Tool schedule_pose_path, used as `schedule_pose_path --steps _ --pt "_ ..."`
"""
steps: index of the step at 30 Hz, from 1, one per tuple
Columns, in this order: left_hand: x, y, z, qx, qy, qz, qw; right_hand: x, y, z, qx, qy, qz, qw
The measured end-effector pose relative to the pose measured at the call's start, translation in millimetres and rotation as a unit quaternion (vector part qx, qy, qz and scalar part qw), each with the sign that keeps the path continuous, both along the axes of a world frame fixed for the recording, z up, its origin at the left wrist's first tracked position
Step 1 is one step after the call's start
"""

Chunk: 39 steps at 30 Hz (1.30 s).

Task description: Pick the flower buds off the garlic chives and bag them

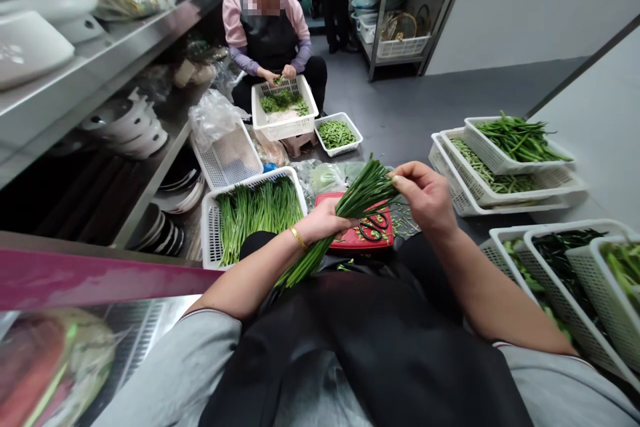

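Observation:
My left hand (325, 219), with a gold bracelet at the wrist, is wrapped round a bunch of garlic chives (367, 187). The bunch slants up to the right, its lower end by my dark apron. At its upper end my right hand (427, 197) pinches a few leaf tips between thumb and forefinger. Below the bunch lies a red board (350, 238) carrying black-handled scissors (373, 230) and green scraps. To the left, a white basket (213, 233) holds more garlic chives (260, 217), laid side by side.
A co-worker (270, 33) sits ahead, both hands over a white basket (285, 128) of greens. Beside it stands a basket of cut green pieces (336, 135). Stacked vegetable baskets (500, 200) stand right, more baskets (525, 230) nearer me. Metal shelving (125, 47) with dishes runs along the left.

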State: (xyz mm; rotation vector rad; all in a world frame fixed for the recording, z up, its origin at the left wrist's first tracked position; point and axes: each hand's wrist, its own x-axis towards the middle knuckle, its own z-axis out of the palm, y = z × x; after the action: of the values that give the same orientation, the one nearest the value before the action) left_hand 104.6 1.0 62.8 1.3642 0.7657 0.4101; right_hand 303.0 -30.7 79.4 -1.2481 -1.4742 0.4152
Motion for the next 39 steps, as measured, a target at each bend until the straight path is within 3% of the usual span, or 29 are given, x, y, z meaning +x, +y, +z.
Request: schedule_pose_path --steps 2,4,7,9,11,12,14,16,18,20,21,23,25,32,34,35,37,39 --pt "-3 2 -3.7 0.002 0.002 0.001 1.0 12 0 7.3 0.047 -0.183 -0.009 0.982" --pt "-6 4 -9.0 0.009 0.004 0.005 1.0 23 -1 15.9 0.073 -0.317 0.035 0.945" --pt "-9 5 -14.8 0.017 0.012 0.002 1.0 27 -3 23.1 0.059 -0.347 0.087 0.932" --pt "-8 3 -16.0 0.014 0.011 -0.002 1.0 20 -1 21.4 0.032 -0.257 0.06 0.964" --pt "-5 1 -16.2 0.013 0.007 -0.005 1.0 12 5 16.5 0.012 -0.069 0.017 0.997" --pt "-4 -1 -16.2 0.015 0.007 -0.004 1.0 9 9 14.2 0.014 0.045 0.006 0.999" --pt "-3 -2 -16.9 0.017 0.015 0.002 1.0 10 15 12.6 0.045 0.235 0.01 0.971" --pt "-3 -1 -18.1 0.011 0.022 0.008 1.0 18 13 15.7 0.074 0.294 0.054 0.952" --pt "-5 2 -19.2 -0.002 0.018 0.014 1.0 26 5 21.3 0.063 0.192 0.098 0.975" --pt "-5 4 -19.8 -0.013 0.011 0.015 1.0 28 -4 25.7 0.05 -0.003 0.082 0.995" --pt "-5 5 -19.7 -0.017 0.007 0.015 1.0 26 -7 26.4 0.052 -0.105 0.056 0.992" --pt "-3 5 -19.3 -0.023 0.0 0.012 1.0 18 -8 25.1 0.065 -0.267 0.011 0.961" --pt "0 5 -18.7 -0.025 -0.001 0.009 1.0 10 -4 21.9 0.058 -0.375 0.014 0.925" --pt "2 8 -20.9 -0.023 0.016 0.01 1.0 1 4 24.5 0.033 -0.541 0.039 0.84" --pt "2 9 -20.0 -0.042 0.023 0.012 0.999 -3 3 24.4 0.035 -0.518 0.062 0.853" --pt "2 9 -18.7 -0.051 0.021 0.017 0.998 -6 3 22.4 0.033 -0.474 0.075 0.876" --pt "3 8 -14.7 -0.057 0.005 0.028 0.998 -12 5 14.4 0.012 -0.312 0.09 0.946" --pt "4 8 -9.8 -0.05 -0.016 0.03 0.998 -19 9 3.0 -0.032 -0.066 0.07 0.995"
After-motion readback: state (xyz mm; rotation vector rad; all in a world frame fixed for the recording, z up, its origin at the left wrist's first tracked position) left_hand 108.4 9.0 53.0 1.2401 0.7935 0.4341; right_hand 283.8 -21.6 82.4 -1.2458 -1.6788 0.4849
